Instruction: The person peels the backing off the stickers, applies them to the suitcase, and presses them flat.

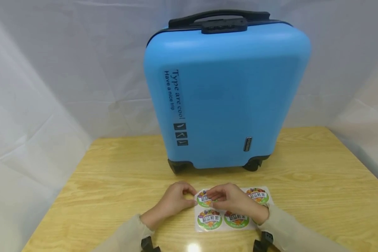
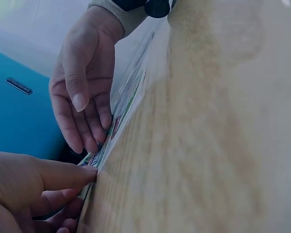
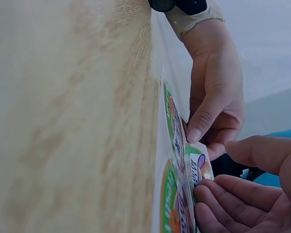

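A white sheet of round fruit-label stickers [image 1: 209, 219] lies on the table in front of a blue suitcase [image 1: 220, 98]. My left hand [image 1: 176, 199] pinches the sheet's left edge by the upper-left sticker; in the right wrist view its thumb [image 3: 195, 134] is on the printed face and that corner bends up. Over the upper-left sticker is my right hand [image 1: 231, 201], its fingertips touching the sheet. Its thumb stands apart from the extended fingers [image 3: 237, 201] in the right wrist view. The right hand and forearm hide part of the sheet.
The suitcase stands upright on black wheels [image 1: 252, 165] near the back of the wooden table [image 1: 113, 175], its black handle [image 1: 218, 15] on top. White cloth [image 1: 82, 70] hangs behind the table and at its sides. Dark cameras [image 1: 263, 241] are strapped to both wrists.
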Tool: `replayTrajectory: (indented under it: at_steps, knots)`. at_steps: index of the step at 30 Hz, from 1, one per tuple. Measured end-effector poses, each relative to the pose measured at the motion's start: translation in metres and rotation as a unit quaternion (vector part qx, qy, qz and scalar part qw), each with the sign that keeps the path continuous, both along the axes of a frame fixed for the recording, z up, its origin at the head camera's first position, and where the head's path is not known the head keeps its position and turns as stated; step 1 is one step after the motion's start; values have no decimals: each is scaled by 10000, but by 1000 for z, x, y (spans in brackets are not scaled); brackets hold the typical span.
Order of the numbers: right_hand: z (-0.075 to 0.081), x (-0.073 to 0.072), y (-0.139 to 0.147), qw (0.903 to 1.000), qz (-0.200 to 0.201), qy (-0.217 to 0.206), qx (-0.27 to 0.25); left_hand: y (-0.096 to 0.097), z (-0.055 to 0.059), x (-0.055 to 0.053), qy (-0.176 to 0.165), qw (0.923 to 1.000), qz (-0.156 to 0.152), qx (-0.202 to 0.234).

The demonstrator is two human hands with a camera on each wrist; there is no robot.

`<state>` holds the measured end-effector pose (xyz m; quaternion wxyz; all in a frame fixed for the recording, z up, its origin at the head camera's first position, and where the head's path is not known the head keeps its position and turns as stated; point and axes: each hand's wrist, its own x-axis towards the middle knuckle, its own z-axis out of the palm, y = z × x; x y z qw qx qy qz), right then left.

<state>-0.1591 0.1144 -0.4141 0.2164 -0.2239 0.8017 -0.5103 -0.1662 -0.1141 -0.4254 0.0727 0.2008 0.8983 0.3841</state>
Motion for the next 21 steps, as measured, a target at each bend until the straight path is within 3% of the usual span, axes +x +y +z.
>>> replayTrajectory:
  at_steps: [10, 21]
  knots:
    - [1, 2, 0, 9998, -181, 61, -1, 1, 2, -5, -911, 9910, -88, 980]
    - [3, 4, -2, 9951, -730, 634, -198, 8, 9, -5, -2000, 9598, 430, 1920]
